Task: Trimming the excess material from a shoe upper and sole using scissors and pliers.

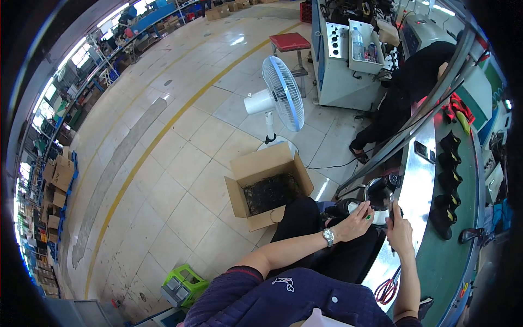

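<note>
My left hand (355, 223), with a watch at the wrist and a green-stoned ring, is over my lap with its fingers drawn together. What they pinch is hard to make out. Right by the fingertips is a glossy black rounded piece (379, 192), with a pale patch below it between my hands. My right hand (401, 233) is closed round a slim dark-handled tool (390, 213), whose working end is hidden. That hand is at the near edge of the metal bench (418, 188).
An open cardboard box (265, 158) with dark contents stands left of my knees, a fan (283, 94) beyond it. Several black shoe pieces (449, 180) line the green conveyor (463, 218). Red cord (386, 291) and a phone (421, 150) lie on the bench. Another person (406, 82) bends ahead.
</note>
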Demonstrator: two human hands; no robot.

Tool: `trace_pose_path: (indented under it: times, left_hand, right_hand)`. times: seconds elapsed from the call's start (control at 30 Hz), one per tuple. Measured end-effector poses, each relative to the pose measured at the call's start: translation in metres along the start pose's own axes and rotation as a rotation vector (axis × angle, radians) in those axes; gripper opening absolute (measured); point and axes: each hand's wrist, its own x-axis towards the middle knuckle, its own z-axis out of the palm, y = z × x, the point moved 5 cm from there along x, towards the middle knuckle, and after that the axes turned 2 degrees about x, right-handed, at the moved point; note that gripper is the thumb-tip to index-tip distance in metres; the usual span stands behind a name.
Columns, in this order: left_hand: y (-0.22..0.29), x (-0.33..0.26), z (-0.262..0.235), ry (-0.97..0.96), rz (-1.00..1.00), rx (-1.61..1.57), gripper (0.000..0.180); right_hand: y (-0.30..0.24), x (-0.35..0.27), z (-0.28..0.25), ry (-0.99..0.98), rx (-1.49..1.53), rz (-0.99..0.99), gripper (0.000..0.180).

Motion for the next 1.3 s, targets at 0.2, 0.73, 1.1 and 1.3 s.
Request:
trace_pose_path:
  times: [0.2, 0.73, 1.1, 1.3]
  left_hand:
    - [0.002, 0.008, 0.000, 0.011, -0.011, -0.076, 0.032]
    - [-0.021, 0.017, -0.020, -0.187, -0.256, -0.337, 0.046]
    - [-0.009, 0.009, -0.013, -0.142, -0.116, -0.135, 0.041]
    - [-0.008, -0.001, -0.017, -0.140, -0.174, -0.199, 0.040]
  right_hand:
    - [0.024, 0.003, 0.018, 0.087, -0.083, 0.027, 0.064]
    - [0.006, -0.005, -0.001, 0.082, 0.024, -0.009, 0.075]
    - [-0.016, -0.010, 0.007, 0.183, 0.077, -0.065, 0.061]
    - [-0.008, -0.006, 0.025, 0.030, -0.058, -0.123, 0.062]
